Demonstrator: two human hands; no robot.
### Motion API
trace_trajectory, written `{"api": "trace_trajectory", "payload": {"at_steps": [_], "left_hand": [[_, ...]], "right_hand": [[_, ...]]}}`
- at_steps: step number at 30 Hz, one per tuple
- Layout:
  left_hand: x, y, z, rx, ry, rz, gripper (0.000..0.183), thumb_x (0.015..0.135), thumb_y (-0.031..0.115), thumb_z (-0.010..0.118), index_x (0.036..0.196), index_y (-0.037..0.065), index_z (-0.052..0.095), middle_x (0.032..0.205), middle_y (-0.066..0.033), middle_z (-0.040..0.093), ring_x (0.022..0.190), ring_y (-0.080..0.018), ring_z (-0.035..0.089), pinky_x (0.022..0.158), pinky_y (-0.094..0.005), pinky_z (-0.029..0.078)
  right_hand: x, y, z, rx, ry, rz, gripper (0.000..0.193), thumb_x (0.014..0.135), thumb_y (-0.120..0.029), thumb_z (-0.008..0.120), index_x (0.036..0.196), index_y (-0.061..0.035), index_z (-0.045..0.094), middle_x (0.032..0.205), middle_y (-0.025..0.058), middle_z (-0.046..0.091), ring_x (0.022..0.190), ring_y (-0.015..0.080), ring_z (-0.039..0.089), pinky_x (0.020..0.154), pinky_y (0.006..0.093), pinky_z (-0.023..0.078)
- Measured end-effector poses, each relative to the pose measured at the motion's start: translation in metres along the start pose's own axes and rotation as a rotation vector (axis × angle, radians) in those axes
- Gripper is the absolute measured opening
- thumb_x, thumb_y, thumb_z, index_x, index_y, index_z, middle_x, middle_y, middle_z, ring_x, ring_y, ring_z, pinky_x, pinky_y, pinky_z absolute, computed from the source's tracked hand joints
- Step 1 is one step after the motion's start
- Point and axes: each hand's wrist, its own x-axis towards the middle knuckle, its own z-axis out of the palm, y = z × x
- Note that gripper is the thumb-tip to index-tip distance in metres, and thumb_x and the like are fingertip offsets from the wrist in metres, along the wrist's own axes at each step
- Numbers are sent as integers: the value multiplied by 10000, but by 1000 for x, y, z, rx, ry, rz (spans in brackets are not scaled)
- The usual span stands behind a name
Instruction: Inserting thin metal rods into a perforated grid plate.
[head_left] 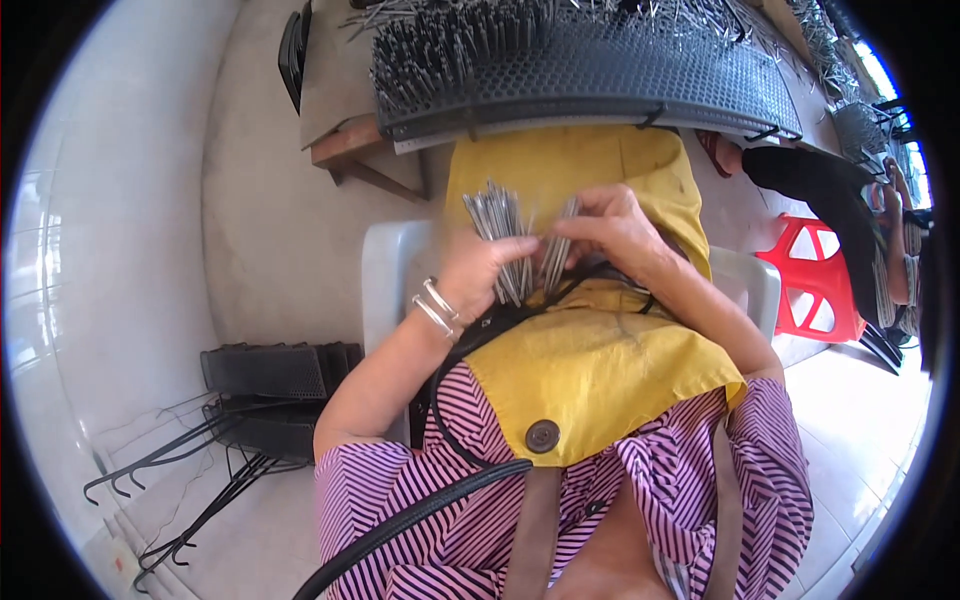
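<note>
My left hand (478, 262), with two silver bangles at its wrist, is closed round a bundle of thin grey metal rods (498, 240). Beside it, my right hand (612, 228) pinches a smaller bunch of similar thin metal rods (557, 250). Both bunches stand tilted over my lap, their lower ends close together. Under them lies a yellow apron (590, 350). Just beyond my knees is a black perforated rack (640, 85), its left part packed with upright thin rods (450, 50).
A brown wooden bench (345, 145) stands behind the rack's left end. Black mesh racks with hooked rods (265, 385) lie on the floor at left. At right, a person in dark trousers (810, 175) sits by a red plastic stool (800, 270). A black cord (440, 400) crosses my front.
</note>
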Motion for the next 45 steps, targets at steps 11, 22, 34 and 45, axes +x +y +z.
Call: {"api": "trace_trajectory", "payload": {"at_steps": [11, 22, 34, 45], "left_hand": [[3, 5, -6, -79, -10, -140, 225, 741, 33, 576, 946, -30, 508, 804, -159, 595, 698, -246, 606, 586, -334, 526], [6, 6, -9, -126, 46, -162, 141, 759, 69, 575, 832, -51, 557, 781, -158, 599, 690, -248, 609, 620, -368, 535], [5, 5, -10, -193, 20, -193, 128, 755, 70, 578, 816, -42, 567, 757, -148, 600, 664, -240, 608, 611, -352, 533], [7, 4, -11, -182, 25, -187, 121, 753, 69, 576, 802, -42, 568, 745, -145, 599, 652, -239, 608, 610, -346, 533]], "right_hand": [[17, -29, -33, 243, 104, -146, 205, 767, -34, 558, 958, 36, 530, 827, 112, 597, 704, 189, 608, 618, 309, 529], [90, -97, -52, 108, 385, -578, 72, 771, -51, 579, 801, 12, 563, 808, 84, 591, 728, 191, 588, 648, 303, 511], [100, -102, -42, -314, 544, -836, 71, 725, -44, 627, 786, -8, 620, 644, 14, 588, 564, 64, 518, 521, 194, 418], [106, -99, -33, -477, 583, -960, 50, 700, -23, 642, 731, -11, 604, 575, -28, 525, 516, 33, 449, 477, 182, 353]]}}
